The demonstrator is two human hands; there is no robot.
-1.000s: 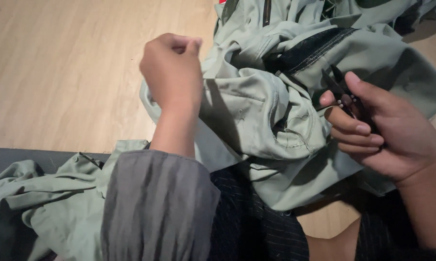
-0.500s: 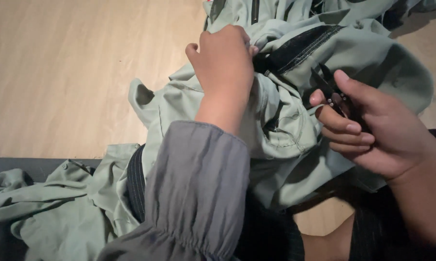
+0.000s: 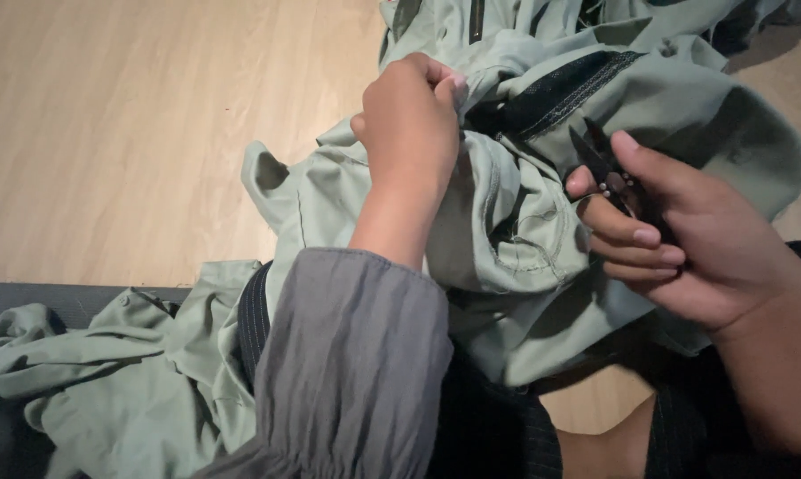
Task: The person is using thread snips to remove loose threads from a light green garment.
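Observation:
A pale green garment (image 3: 542,133) with a black zipper band lies bunched over my lap and the wooden table. My left hand (image 3: 409,124), in a grey sleeve, pinches a fold of the green fabric near the zipper band. My right hand (image 3: 675,239) holds small black thread snips (image 3: 606,168), blades pointing up-left, just right of a stitched seam with loose threads (image 3: 529,244). The snips' tips are close to the fabric but I cannot tell if they touch it.
A light wooden tabletop (image 3: 134,133) spreads to the left and beyond. More pale green cloth (image 3: 107,372) is heaped at the lower left over a dark grey edge (image 3: 81,293). Dark striped fabric (image 3: 498,435) covers my lap.
My left hand has moved right and up across the garment and taken hold of a fold near the zipper band. The right hand with the snips stayed nearly still.

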